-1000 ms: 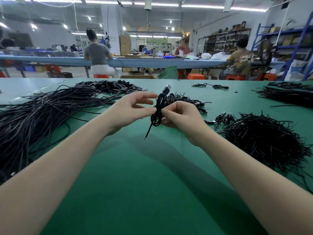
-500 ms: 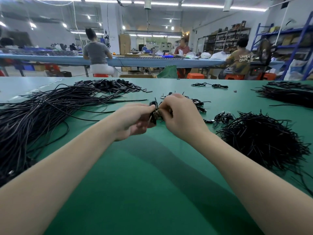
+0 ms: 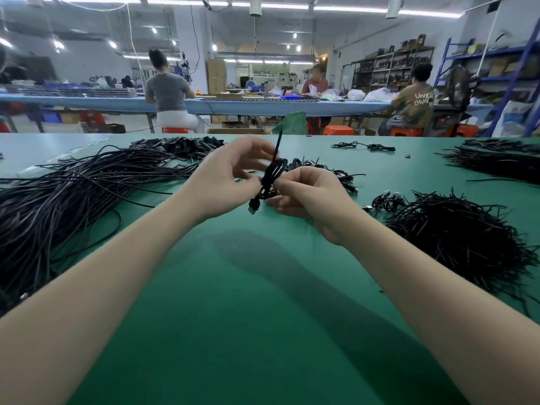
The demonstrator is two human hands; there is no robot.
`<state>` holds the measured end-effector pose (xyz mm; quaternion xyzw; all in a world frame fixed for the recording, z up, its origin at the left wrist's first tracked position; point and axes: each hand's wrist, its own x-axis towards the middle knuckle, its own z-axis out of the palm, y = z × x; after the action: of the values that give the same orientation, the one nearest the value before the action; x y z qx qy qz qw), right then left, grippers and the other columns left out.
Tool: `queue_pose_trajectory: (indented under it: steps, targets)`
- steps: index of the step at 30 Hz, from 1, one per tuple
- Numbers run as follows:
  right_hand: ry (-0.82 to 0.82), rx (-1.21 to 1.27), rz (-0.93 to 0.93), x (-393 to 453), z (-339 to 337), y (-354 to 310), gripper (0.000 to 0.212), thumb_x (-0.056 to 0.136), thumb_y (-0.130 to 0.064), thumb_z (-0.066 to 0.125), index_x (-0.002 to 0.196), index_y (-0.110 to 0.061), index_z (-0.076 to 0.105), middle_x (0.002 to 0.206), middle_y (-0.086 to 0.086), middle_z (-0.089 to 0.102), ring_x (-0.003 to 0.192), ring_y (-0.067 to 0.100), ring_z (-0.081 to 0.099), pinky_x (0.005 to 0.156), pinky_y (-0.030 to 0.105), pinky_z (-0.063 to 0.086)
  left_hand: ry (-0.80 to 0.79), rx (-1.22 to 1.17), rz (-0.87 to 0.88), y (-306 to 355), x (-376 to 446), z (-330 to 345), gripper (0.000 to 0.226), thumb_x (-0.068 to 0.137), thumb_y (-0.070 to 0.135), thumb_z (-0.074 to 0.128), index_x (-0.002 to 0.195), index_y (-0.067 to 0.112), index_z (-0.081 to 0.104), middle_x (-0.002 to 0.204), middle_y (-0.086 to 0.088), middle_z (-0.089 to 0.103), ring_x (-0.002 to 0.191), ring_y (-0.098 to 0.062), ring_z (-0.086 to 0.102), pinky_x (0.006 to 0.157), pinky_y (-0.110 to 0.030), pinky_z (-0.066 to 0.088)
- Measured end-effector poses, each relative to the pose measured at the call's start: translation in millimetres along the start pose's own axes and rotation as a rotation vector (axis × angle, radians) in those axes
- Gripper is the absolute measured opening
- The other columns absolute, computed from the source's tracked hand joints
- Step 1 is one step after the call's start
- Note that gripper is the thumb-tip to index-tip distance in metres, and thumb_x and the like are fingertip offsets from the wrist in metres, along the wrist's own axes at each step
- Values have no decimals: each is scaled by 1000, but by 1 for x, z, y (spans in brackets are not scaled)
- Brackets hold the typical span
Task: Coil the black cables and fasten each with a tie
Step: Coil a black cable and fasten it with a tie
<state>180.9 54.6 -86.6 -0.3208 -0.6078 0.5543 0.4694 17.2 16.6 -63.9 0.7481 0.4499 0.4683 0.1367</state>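
You hold a coiled cable (image 3: 270, 178) between both hands at the centre of the frame, lifted just above the green table (image 3: 263, 302). Your right hand (image 3: 309, 197) pinches the bundle at its waist, fingers curled round the loops. Your left hand (image 3: 230, 176) sits against the other side with its fingers blurred, so you cannot tell whether it grips the loops or only the thin black tie (image 3: 277, 147) that sticks up from the bundle toward the upper centre. A plug (image 3: 253, 205) hangs free below your hands.

The main risk, as it looks from here, is the loops springing apart: if your right pinch eases while the tie is not yet wound tight, the coil will likely open and you will have to wind it again. The tie end may also slip from your left fingers, since it stands loose. The dangling plug could snag on the finished coils (image 3: 321, 169) lying just behind your hands. Keep clear of the loose cables (image 3: 73, 194) at the left of the frame and the pile of ties (image 3: 455, 235) at the right, where a stray strand could catch.
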Motion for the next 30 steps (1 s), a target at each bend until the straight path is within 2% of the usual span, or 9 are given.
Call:
queue_pose_trajectory:
  steps: [5, 9, 12, 16, 19, 23, 25, 27, 30]
  targets:
    - [2, -142, -42, 0, -2, 2, 9, 90, -8, 64, 81, -11, 62, 69, 0, 65, 59, 5, 66, 52, 16, 47, -15, 86, -79, -1, 0, -1, 19, 87, 17, 69, 104, 25, 71, 95, 7, 74, 87, -9, 70, 84, -30, 56]
    - [46, -521, -153, 0, -3, -3, 14, 87, -13, 68, 75, -20, 65, 68, -9, 66, 59, 2, 62, 56, 17, 45, -20, -79, -237, -1, -3, 10, 11, 96, 16, 56, 105, 18, 61, 88, -11, 70, 85, -29, 69, 77, -42, 58]
    - [149, -1010, -536, -2, -3, -1, 9, 86, -9, 65, 79, -13, 68, 75, -2, 63, 69, 15, 57, 65, 28, 45, -23, -444, -580, 1, -1, 18, 6, 98, 16, 52, 95, 15, 57, 66, -4, 64, 77, -25, 62, 49, -23, 54]
    - [158, -1391, -1231, -7, -12, 9, 7, 77, 9, 68, 77, 2, 66, 79, 18, 63, 74, 33, 64, 62, 37, 51, -211, -1048, -997, 1, -3, 0, 16, 79, 17, 55, 71, 6, 64, 55, 3, 59, 40, -4, 57, 33, -17, 44]
    - [83, -1107, -964, -9, -6, 8, 2, 86, 4, 62, 86, 4, 64, 89, 18, 61, 99, 33, 65, 73, 38, 50, -188, -953, -923, 0, -2, -5, 19, 89, 25, 51, 79, 14, 62, 55, 7, 60, 38, -1, 54, 33, -13, 40]
    - [112, -573, -430, -3, 4, 2, 12, 89, -7, 62, 80, -15, 62, 73, 2, 63, 65, 13, 60, 57, 26, 46, -25, -414, -606, -2, 4, -4, 26, 95, 24, 51, 115, 34, 64, 69, 7, 70, 53, -8, 64, 43, -17, 44]
    - [110, -349, -257, -1, 3, 0, 14, 90, -8, 61, 78, -15, 61, 76, 6, 67, 71, 21, 69, 67, 31, 58, 9, -112, -427, -5, 5, -7, 36, 91, 18, 52, 107, 47, 65, 84, 17, 70, 70, -3, 65, 56, -17, 48]
    - [105, -163, -141, 0, 0, 0, 14, 92, -6, 60, 79, -10, 60, 78, 9, 67, 70, 19, 71, 70, 29, 60, -34, -86, -325, -5, 4, -8, 33, 89, 21, 61, 97, 52, 67, 102, 14, 71, 86, -1, 64, 75, -20, 52]
    - [32, -81, -46, 1, -3, 4, 11, 91, -4, 61, 81, -7, 60, 78, 7, 67, 65, 11, 70, 65, 22, 58, -38, -146, -275, -6, 2, -4, 8, 89, 30, 67, 94, 34, 72, 96, 6, 74, 94, -12, 68, 85, -31, 55]
